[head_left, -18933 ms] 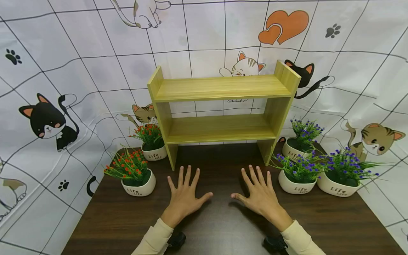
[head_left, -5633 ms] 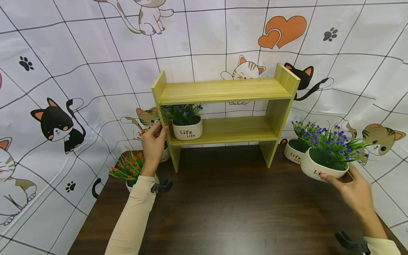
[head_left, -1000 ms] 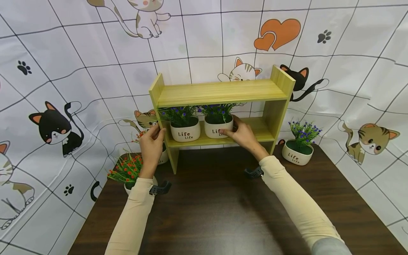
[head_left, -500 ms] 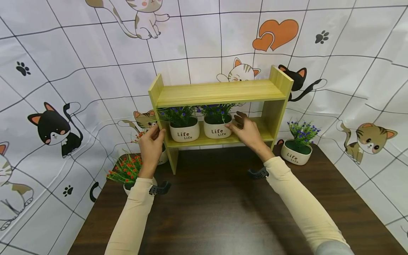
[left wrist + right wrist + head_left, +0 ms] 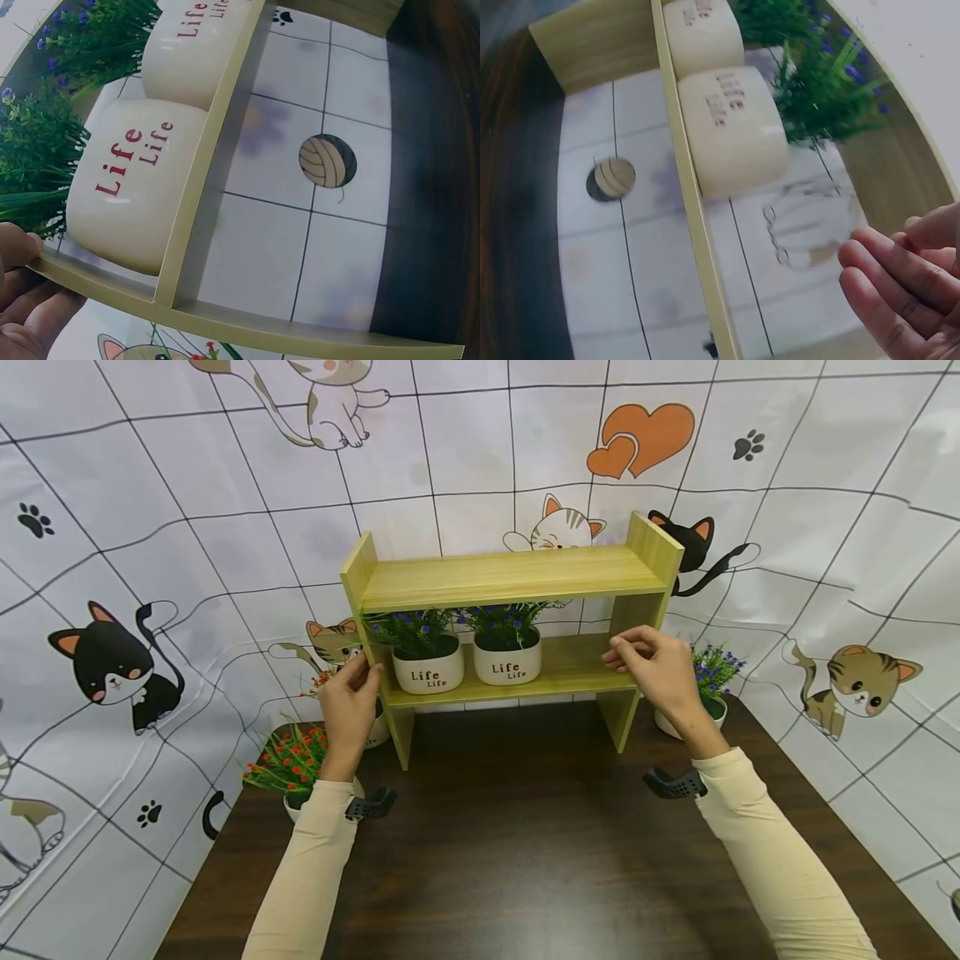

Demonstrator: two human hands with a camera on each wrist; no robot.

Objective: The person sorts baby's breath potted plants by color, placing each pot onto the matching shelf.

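My left hand (image 5: 348, 712) pinches the left side panel of the two-tier wooden shelf (image 5: 510, 572); in the left wrist view its thumb and fingers lie on either side of the panel edge. Two white "Life" flowerpots with purple flowers, a left flowerpot (image 5: 427, 675) and a right flowerpot (image 5: 507, 665), stand upright side by side on the lower board, toward its left end. My right hand (image 5: 663, 672), holding nothing, is in front of the shelf's right side panel with its fingers loosely bent. The right wrist view shows those fingers (image 5: 889, 289) apart from the pots.
A third purple-flowered pot (image 5: 714, 681) stands on the dark table (image 5: 510, 843) right of the shelf, partly behind my right hand. Left of the shelf are two red-flowered pots, a front one (image 5: 296, 764) and a rear one (image 5: 377, 731), both partly hidden. A cat-print wall covering (image 5: 465, 452) hangs behind.
My right hand has let go of the right flowerpot on the lower board and moved right, away from it. My left hand keeps its hold on the side panel. The view has shifted slightly.
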